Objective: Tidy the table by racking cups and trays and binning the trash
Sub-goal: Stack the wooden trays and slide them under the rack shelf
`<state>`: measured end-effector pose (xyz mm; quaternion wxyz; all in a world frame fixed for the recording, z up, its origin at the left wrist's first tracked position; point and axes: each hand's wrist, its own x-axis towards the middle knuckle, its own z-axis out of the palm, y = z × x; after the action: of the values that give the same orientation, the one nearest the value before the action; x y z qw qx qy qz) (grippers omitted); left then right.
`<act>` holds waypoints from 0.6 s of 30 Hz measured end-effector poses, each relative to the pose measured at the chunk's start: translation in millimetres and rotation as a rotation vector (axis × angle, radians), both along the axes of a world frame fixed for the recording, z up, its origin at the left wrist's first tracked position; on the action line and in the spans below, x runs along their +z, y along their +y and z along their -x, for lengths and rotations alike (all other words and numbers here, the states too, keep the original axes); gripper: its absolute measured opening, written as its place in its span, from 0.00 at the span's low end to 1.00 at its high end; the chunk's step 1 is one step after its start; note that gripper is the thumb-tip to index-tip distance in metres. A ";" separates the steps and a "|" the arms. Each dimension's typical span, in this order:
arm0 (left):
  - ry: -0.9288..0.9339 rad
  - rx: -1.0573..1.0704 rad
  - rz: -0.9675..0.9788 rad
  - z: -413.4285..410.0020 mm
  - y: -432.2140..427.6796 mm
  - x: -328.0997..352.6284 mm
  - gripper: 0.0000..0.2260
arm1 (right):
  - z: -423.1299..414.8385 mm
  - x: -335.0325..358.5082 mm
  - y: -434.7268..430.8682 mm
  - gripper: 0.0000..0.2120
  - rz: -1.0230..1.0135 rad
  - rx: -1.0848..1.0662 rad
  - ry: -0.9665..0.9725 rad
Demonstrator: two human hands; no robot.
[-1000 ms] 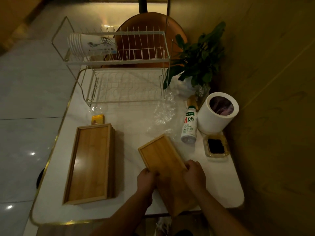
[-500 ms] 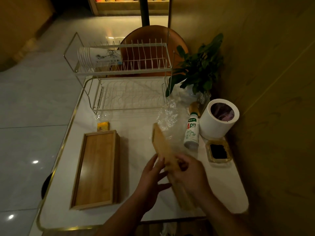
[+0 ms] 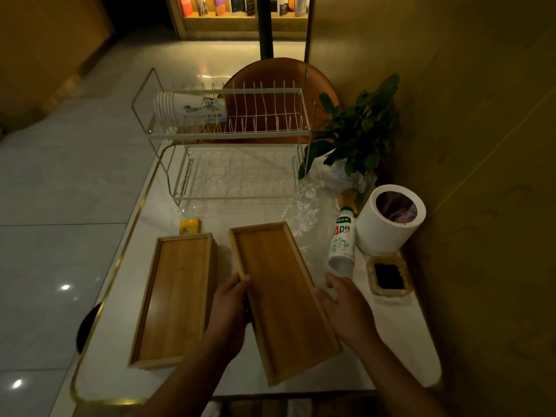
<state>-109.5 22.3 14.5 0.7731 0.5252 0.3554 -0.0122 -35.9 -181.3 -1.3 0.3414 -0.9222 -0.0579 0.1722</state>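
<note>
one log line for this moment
left hand: grips tray | right hand: touches tray edge | rack: cups on top tier

Leafy potted plant (image 3: 358,130) right of centre, against a wood-panelled wall (image 3: 481,145). Orange round-backed chair (image 3: 279,72) at upper centre. Lit bookshelf (image 3: 240,7) along the top edge. Small amber dish (image 3: 391,292), dark inside, lower right.
</note>
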 end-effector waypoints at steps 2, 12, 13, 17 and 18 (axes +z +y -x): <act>0.020 0.022 0.017 1.7 5.2 1.4 0.12 | -4.1 -2.3 8.0 0.18 -0.079 0.040 0.148; 0.049 0.059 -0.280 38.2 67.4 6.6 0.12 | 26.8 -12.0 81.6 0.16 -0.308 0.045 0.288; 0.070 0.037 -0.349 42.9 79.8 4.0 0.16 | 31.1 -11.0 91.8 0.16 -0.296 0.047 0.285; 0.169 -0.037 -0.616 56.7 133.8 -8.1 0.21 | 46.6 -8.6 139.5 0.14 -0.244 0.056 0.253; 0.178 -0.036 -0.643 58.9 146.1 -10.8 0.21 | 50.4 -8.2 151.8 0.13 -0.220 0.059 0.238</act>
<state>-168.4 168.5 3.8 0.5334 0.7452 0.3981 0.0412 -86.3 -29.6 -9.4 0.4395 -0.8503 -0.0625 0.2827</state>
